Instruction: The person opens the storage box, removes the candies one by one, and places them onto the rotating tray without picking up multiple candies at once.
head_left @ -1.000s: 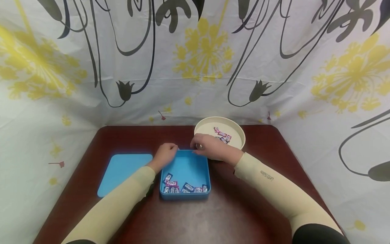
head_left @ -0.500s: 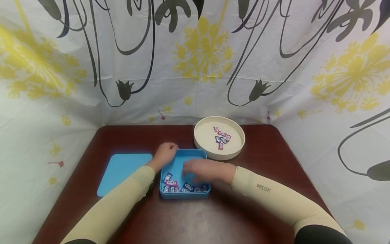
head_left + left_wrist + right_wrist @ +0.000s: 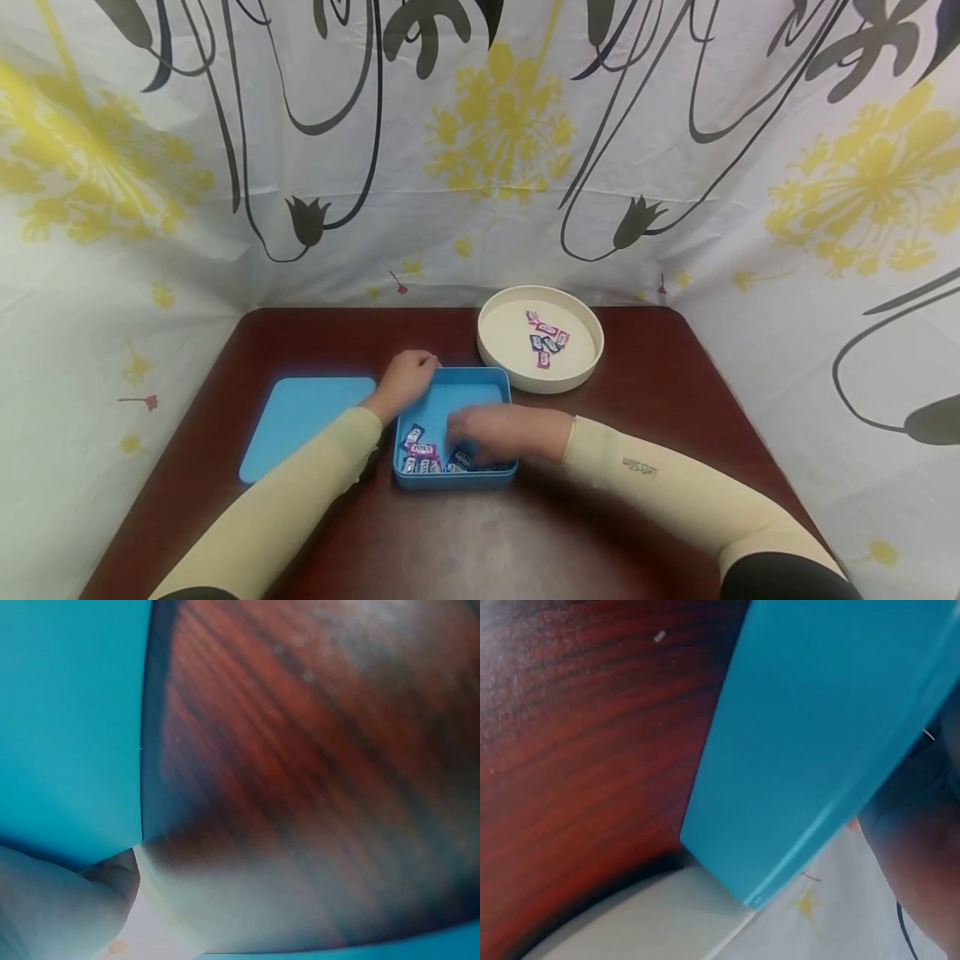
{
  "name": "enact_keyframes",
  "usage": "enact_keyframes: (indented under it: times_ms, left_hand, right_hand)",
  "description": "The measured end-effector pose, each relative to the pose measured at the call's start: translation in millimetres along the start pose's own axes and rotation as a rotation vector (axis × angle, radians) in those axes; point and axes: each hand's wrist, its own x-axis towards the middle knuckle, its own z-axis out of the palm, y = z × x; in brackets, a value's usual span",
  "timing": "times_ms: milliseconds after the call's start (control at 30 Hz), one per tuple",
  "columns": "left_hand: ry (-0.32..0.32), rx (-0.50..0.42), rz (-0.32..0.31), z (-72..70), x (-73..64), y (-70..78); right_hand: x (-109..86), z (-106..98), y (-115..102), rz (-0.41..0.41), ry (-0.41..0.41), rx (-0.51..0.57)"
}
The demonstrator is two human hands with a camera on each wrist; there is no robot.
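A blue rectangular box (image 3: 454, 482) stands on the table, with several small wrapped candies (image 3: 422, 450) in blue and pink along its near side. My left hand (image 3: 405, 382) holds the box at its far left corner, its fingers bent at the rim. In the left wrist view that hand (image 3: 60, 907) lies against the blue wall. My right hand (image 3: 498, 431) reaches down inside the box over the candies at the near right; it is blurred, its fingertips are hidden, and I cannot tell whether it pinches a candy. In the right wrist view the hand (image 3: 919, 847) shows past the box's rim.
Behind the box, to the right, a round cream tray (image 3: 491, 371) holds several more pink and blue candies (image 3: 547, 329). A flat blue lid (image 3: 311, 417) lies left of the box on the dark red-brown table (image 3: 457, 542). A patterned curtain (image 3: 465, 242) hangs around the table.
My right hand has moved from the box's far rim, in front of the cream tray, toward me and down into the box. My left hand has stayed at the far left corner.
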Motion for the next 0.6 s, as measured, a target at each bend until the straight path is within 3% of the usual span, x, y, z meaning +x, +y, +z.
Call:
enact_keyframes:
  times_ms: [600]
  left_hand:
    - [-0.004, -0.006, -0.007, 0.2, 2.3, -3.6]
  right_hand:
    - [7.5, 7.4, 2.1, -0.008, 0.007, -0.059]
